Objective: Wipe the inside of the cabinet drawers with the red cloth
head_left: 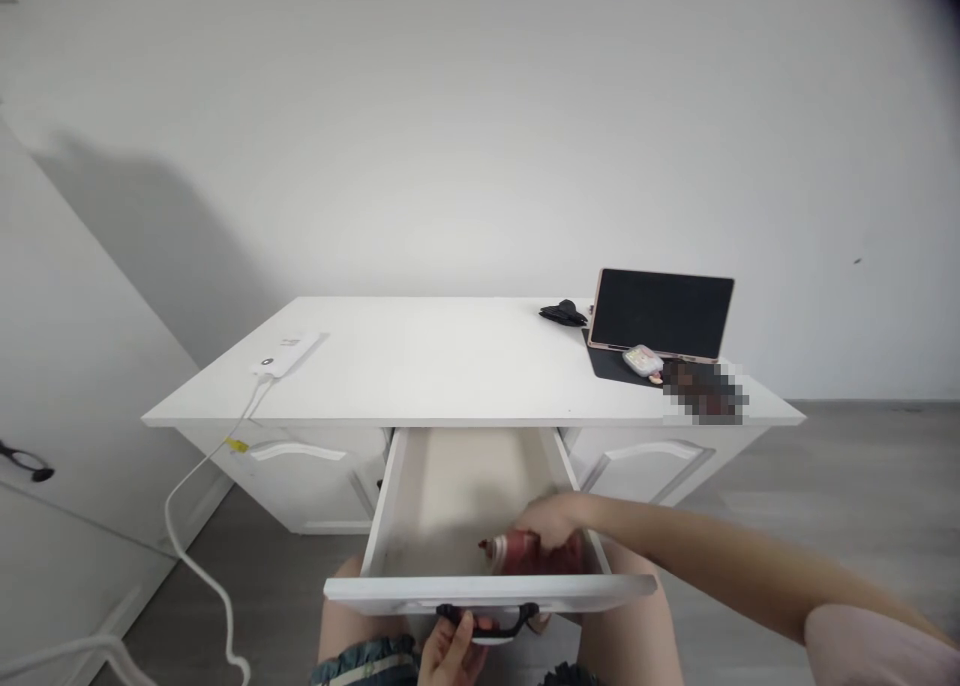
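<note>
The white drawer (457,486) is pulled out between my knees. At its front, the fingers of my left hand (452,654) are wrapped round the black handle (517,621). Reaching in from the right, my right hand (551,519) is down inside the drawer, its fingers closed over a red bottle-like thing (517,552) with a pale band and a narrow dark tip pointing left. This thing lies on its side close behind the drawer front; blur and my hand hide part of it.
On the white desk (435,356) above, a tablet-like screen (660,313) leans at the right, with a small clear case (643,361) and a black folded thing (564,313) near it. A white power strip (287,354) lies left, its cable (176,526) hanging down to the floor.
</note>
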`<state>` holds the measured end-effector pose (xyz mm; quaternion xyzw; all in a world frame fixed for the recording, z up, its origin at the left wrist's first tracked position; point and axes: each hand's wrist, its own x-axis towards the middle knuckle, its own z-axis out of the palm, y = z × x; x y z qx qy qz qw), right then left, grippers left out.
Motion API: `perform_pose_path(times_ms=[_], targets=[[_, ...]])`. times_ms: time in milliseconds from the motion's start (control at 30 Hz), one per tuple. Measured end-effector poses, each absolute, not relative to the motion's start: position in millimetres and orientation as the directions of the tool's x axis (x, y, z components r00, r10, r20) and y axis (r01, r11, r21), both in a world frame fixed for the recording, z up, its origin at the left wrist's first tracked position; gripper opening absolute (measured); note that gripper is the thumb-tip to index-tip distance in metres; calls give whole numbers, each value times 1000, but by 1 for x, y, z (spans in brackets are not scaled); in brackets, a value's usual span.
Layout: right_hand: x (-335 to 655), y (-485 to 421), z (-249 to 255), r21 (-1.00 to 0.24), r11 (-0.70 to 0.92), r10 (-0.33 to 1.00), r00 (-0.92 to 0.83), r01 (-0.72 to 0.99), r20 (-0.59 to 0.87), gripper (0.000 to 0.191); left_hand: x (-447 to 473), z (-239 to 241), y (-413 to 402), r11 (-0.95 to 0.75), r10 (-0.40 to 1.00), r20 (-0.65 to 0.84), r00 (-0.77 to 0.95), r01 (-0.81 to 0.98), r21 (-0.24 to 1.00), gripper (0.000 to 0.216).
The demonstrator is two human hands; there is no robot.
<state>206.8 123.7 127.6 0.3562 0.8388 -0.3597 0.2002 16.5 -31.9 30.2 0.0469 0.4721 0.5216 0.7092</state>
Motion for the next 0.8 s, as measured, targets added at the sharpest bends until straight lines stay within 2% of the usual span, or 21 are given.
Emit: perform_pose_path(times_ms=[67,133,200,233,333,400,467,533,633,800], targets=[[210,132,147,-524,427,458,-675,737,-578,19,15,31,-28,443,805,-592,29,-694,568,33],[217,128,177,-600,400,514,-711,693,-479,24,13,33,-21,443,824,-564,54,-683,581,32],[227,113,208,-733,376,658,-720,567,-220,29,13,37,-11,449,828,-556,67,-674,586,32],[234,102,221,-752,409,729,-680,517,-71,31,13,40,-5,446,829,-555,66,-676,586,32],[257,65,229,-626,586,769,-596,514,231,29,15,48,13,399,851,-523,47,-705,586,29],[273,44,208,-436,667,745,-519,605,419,34,17,53,24,365,870,-492,38,-720,590,26],[284,30,176,-228,647,713,-471,727,520,39,18,57,34,355,878,-477,37,-719,598,25],[287,22,144,-112,579,703,-425,807,570,43,19,60,42,355,880,-474,37,-713,604,26],[275,17,118,-102,481,730,-333,871,597,44,20,61,50,340,890,-454,34,-713,613,26],[221,27,113,-214,393,762,-186,894,621,39,25,59,50,273,914,-405,7,-751,602,21]])
